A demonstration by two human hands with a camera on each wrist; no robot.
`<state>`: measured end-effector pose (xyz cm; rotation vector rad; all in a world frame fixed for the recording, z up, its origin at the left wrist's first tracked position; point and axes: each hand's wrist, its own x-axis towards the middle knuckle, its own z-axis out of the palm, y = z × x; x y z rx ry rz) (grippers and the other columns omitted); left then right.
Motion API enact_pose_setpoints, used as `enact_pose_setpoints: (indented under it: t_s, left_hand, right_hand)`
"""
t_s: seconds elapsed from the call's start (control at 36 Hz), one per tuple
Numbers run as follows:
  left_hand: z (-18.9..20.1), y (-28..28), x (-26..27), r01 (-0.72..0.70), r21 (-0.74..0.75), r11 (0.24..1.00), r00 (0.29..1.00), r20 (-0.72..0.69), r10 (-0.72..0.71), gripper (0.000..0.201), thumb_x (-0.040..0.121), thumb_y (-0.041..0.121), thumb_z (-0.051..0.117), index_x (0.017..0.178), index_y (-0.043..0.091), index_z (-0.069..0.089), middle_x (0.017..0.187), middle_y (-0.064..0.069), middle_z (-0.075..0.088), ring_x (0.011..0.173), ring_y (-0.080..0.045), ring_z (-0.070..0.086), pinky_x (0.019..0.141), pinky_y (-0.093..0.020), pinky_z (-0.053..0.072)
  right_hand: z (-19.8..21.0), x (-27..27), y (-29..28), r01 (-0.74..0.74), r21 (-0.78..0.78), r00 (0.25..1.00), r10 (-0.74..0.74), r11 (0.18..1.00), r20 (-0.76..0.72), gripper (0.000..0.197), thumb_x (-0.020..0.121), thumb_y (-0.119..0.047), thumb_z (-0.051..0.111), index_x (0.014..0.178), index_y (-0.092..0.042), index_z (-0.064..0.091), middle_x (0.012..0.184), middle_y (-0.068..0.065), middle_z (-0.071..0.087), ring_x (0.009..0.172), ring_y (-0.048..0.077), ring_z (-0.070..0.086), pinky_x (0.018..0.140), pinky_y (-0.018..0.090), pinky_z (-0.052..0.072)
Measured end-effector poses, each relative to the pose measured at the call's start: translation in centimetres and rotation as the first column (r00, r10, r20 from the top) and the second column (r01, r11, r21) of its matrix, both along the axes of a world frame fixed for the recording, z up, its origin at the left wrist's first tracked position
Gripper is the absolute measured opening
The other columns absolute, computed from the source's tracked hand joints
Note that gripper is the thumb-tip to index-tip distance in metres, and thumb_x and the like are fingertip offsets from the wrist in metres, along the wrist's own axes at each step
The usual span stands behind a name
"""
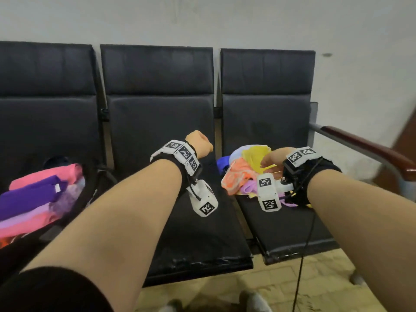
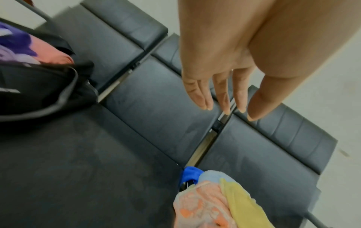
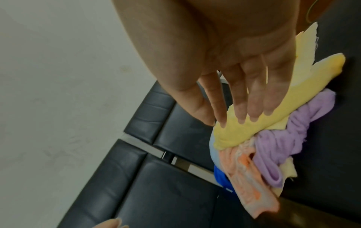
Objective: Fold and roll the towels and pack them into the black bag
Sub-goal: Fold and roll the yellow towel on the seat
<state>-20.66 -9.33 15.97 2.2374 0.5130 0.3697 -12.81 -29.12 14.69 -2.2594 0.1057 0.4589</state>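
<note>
Three black padded seats (image 1: 157, 122) stand in a row against a pale grey wall (image 1: 225, 16), and both forearms stretch out over them. Left hand (image 2: 216, 64) hovers above the middle seat, fingers straight and slightly spread, gripping nothing and touching nothing. Over on the end seat, the right hand (image 3: 242, 77) reaches onto the crumpled heap of loose towels (image 1: 245, 170), fingers extended; its fingertips (image 3: 222, 123) look to rest on the yellow terry towel (image 3: 254, 123) on top (whether thumb and forefinger pinch an edge, I cannot tell). Beneath that lie a lilac towel (image 3: 277, 148), an orange-and-white patterned towel (image 3: 246, 182) and a blue one (image 2: 190, 173). At far left, the open black fabric bag (image 2: 48, 86) already holds rolled pink and purple towels (image 1: 38, 194).
</note>
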Motion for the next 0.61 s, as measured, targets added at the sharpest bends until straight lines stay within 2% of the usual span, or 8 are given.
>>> enact_pose_setpoints:
  t_s: [0.08,0.17,0.25,0.36,0.42,0.5,0.56,0.61]
  left_hand:
    - [-1.8,-0.6,4.4,0.022,-0.007,1.0,1.0,-0.001,-0.022,0.012,0.083,0.01,0.063,0.087,0.021,0.061,0.115,-0.008,0.065,0.11,-0.028,0.06,0.096,-0.035,0.048]
    - [-4.8,-0.8,9.3,0.054,-0.033,0.998,0.999,0.002,-0.054,0.018,0.081,0.014,0.063,0.078,0.029,0.054,0.114,-0.003,0.064,0.111,-0.026,0.058,0.097,-0.037,0.047]
    - [-8.0,-1.2,13.2,0.09,-0.076,0.993,0.996,0.004,-0.09,0.021,0.08,0.015,0.066,0.073,0.03,0.053,0.099,0.003,0.064,0.106,-0.023,0.059,0.091,-0.032,0.048]
    - [-13.4,-1.8,17.8,0.144,-0.151,0.978,0.989,-0.006,-0.147,0.017,0.081,0.02,0.069,0.08,0.032,0.057,0.108,0.0,0.066,0.104,-0.02,0.06,0.085,-0.024,0.045]
    - [-15.6,-2.7,19.2,0.202,-0.177,0.963,0.977,-0.025,-0.21,0.019,0.083,0.02,0.067,0.098,0.029,0.061,0.114,-0.002,0.063,0.104,-0.02,0.059,0.085,-0.023,0.044]
    - [-18.5,-4.1,20.8,0.311,-0.177,0.934,0.946,-0.041,-0.323,0.025,0.088,0.01,0.06,0.112,0.013,0.062,0.093,-0.001,0.058,0.092,-0.021,0.056,0.078,-0.025,0.044]
    - [-20.1,-4.9,21.3,0.358,-0.129,0.925,0.923,-0.105,-0.371,0.015,0.087,0.003,0.058,0.094,0.015,0.063,0.086,0.005,0.053,0.093,-0.02,0.053,0.079,-0.028,0.044]
    - [-21.7,-5.2,21.7,0.368,-0.108,0.924,0.914,-0.144,-0.38,0.014,0.087,0.005,0.06,0.094,0.016,0.065,0.094,0.002,0.06,0.1,-0.022,0.055,0.089,-0.029,0.043]
  right_hand:
    - [-2.3,4.9,-1.0,0.047,-0.075,0.999,-0.048,0.996,-0.017,0.025,0.075,-0.028,0.071,0.094,-0.011,0.072,0.088,0.006,0.074,0.09,0.027,0.069,0.091,0.042,0.052]
    - [-3.6,6.9,-1.5,0.089,-0.033,0.992,-0.092,0.995,-0.09,0.023,0.087,-0.018,0.064,0.103,-0.002,0.062,0.099,0.008,0.067,0.089,0.028,0.063,0.087,0.043,0.051]
    - [-6.1,10.5,-1.9,0.087,0.038,0.996,-0.086,0.995,-0.023,0.043,0.083,-0.008,0.067,0.124,-0.001,0.054,0.115,0.014,0.055,0.103,0.028,0.054,0.098,0.047,0.047]
    - [-10.0,15.1,-1.2,0.142,-0.087,0.988,-0.136,0.986,0.074,0.048,0.079,-0.012,0.074,0.122,0.0,0.057,0.117,0.016,0.063,0.108,0.031,0.061,0.095,0.044,0.051]
    - [-12.8,17.7,-1.1,0.129,-0.136,0.987,-0.114,0.982,0.113,0.071,0.07,-0.017,0.078,0.134,-0.013,0.049,0.125,0.017,0.058,0.112,0.036,0.059,0.093,0.048,0.051]
    - [-16.1,19.2,-1.4,0.057,-0.285,0.99,-0.018,0.957,0.137,0.082,0.07,-0.036,0.075,0.142,-0.019,0.039,0.136,0.015,0.048,0.115,0.039,0.056,0.097,0.051,0.048]
    - [-16.8,18.7,-1.4,0.047,-0.305,0.982,0.011,0.951,0.186,0.065,0.078,-0.038,0.069,0.135,-0.015,0.045,0.13,0.016,0.053,0.112,0.037,0.058,0.095,0.048,0.048]
    - [-17.3,18.4,-1.6,0.095,-0.259,0.973,-0.035,0.961,0.227,0.049,0.081,-0.032,0.067,0.124,-0.015,0.049,0.103,0.011,0.061,0.099,0.033,0.062,0.086,0.042,0.052]
